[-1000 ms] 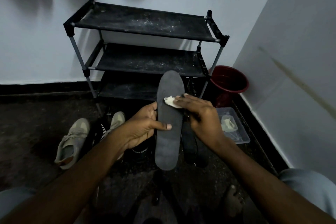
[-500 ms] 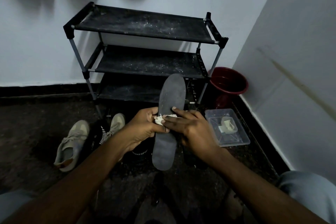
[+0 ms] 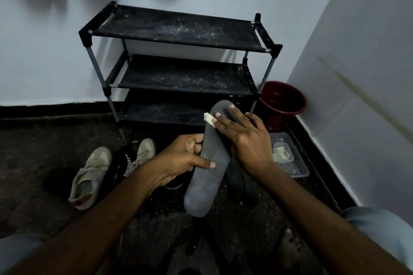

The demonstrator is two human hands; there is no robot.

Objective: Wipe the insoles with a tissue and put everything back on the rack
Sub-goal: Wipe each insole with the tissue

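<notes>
Insole (image 3: 201, 192), qty 1, dark grey: held up mid-scene, one end far and tilted right, other end near.
L hand (image 3: 181, 158): clamped on the insole's middle, thumb across the top face, fingers curled round the left edge.
R hand (image 3: 245, 138): fingers flat and spread on the insole's far end, pressing the tissue (image 3: 209, 119) (qty 1, white); a bit sticks out left of the index finger. Hands apart, both on the insole.
Rack (image 3: 178, 29), qty 1, black, 3 shelves, dusty, far, against the wall.
Sneakers, qty 2, beige, on floor left of the hands: left sneaker (image 3: 91, 176), right sneaker (image 3: 143, 154), w/ a black striped item (image 3: 121, 166) between; can't tell what.
Bucket (image 3: 281, 100), qty 1, dark red, right of the rack, in the corner.
Clear box (image 3: 298, 166), qty 1, on floor near side of the bucket; pale wad (image 3: 282, 153) inside.
Dark shapes on floor under the insole: count unclear.
Bare foot (image 3: 288, 248), qty 1, near right.
</notes>
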